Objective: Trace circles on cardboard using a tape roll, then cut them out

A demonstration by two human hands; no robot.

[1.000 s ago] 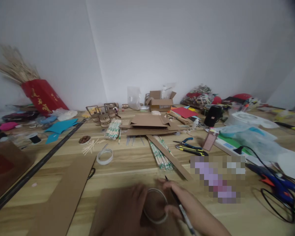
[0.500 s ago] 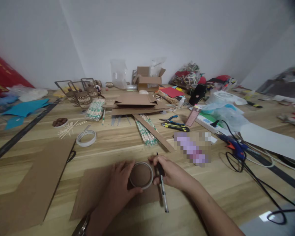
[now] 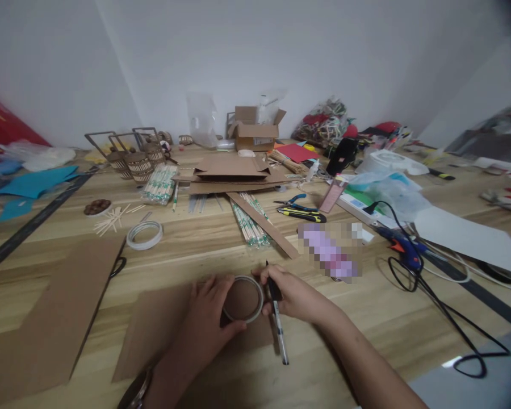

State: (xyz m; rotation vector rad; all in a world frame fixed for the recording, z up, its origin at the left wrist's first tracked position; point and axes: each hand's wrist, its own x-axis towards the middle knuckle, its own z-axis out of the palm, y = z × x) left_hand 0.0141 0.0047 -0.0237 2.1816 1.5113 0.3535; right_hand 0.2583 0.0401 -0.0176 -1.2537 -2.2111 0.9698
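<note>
Lower centre: white tape ring (image 3: 261,300) now gripped steady on brown cardboard (image 3: 153,318) by left hand (image 3: 210,312), right hand (image 3: 290,292) clasping black-and-clear pen (image 3: 280,329).

Light: dim, cool, diffuse; source unclear from where I stand. Pale-grey plain wall (image 3: 221,51): dull, darker twd. upper R corner. Flat brown cardboard sheet (image 3: 147,321): soft shadow nr. bare left hand (image 3: 206,318). Edges: stretched, sl. blurred. Lilac oblong item (image 3: 329,253): pixelated.
</note>
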